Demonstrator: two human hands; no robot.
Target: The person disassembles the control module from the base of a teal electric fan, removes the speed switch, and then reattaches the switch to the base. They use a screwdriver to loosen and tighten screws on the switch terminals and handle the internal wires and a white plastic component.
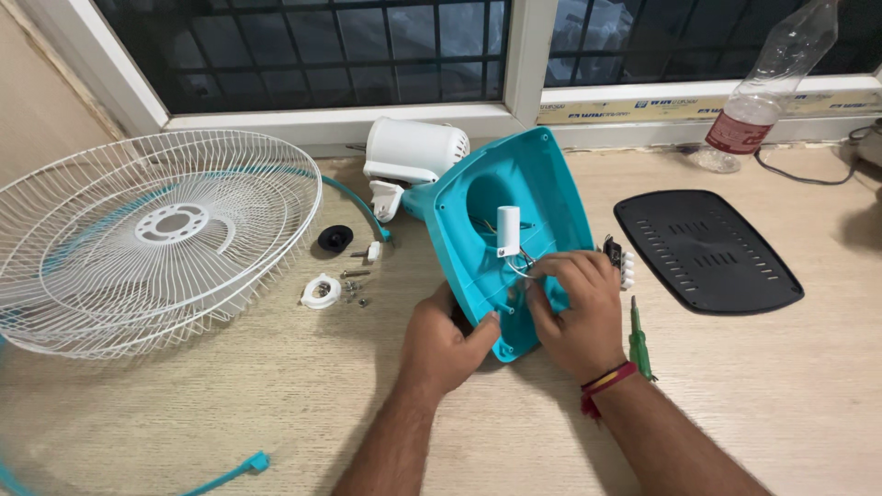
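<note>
One white wire fan guard (152, 241), stacked over what looks like a second grille, fills the nine o'clock side of the view, with a teal rim band (363, 209) curving past it. One teal fan base shell (510, 234) stands tilted on its edge at the centre, its hollow underside facing the camera, and one white motor housing (411, 156) joins it at eleven o'clock. One black vented base cover plate (706, 250) lies flat at three o'clock, well apart from the shell. One clear plastic bottle (772, 83) leans at one o'clock against the window frame; a red label band wraps its lower body.

The left hand (446, 344) grips the lower edge of the shell at six o'clock, thumb pressed on the inner face. The right hand (574, 312) is inside the shell, fingertips pinched on thin wires (522, 266) just below one white cylindrical capacitor (508, 230). One switch block (620, 262) sits just beside that hand, at its two o'clock. One green-handled screwdriver (638, 344) lies near the right wrist.

Left of the shell lie one black round cap (335, 238), one white ring nut (322, 292) and a few small screws (354, 287).

All rests on a pale wood-grain tabletop (808, 395). A white-framed window (524, 64) with dark bars runs across twelve o'clock; a pale printed strip sticks to the sill at one o'clock.
</note>
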